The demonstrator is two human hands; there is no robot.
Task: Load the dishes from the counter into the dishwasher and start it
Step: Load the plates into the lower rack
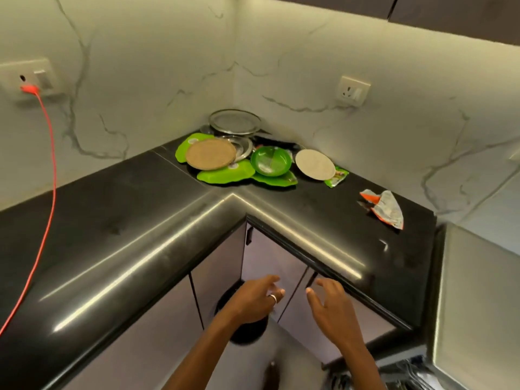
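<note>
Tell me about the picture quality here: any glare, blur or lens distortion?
Head view: light from above leaves bright glare streaks along the front edge of the black counter; the wide-angle lens bows its straight edges; the left hand and right hand look slightly soft, likely motion blur; the dish pile in the corner is evenly lit and fairly sharp.

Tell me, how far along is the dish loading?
Nothing looks loaded: the brown plate, green bowl and white plate sit in the counter corner. The left hand and right hand are empty, raised below the counter edge. All loading, and starting the machine, remains.
</note>
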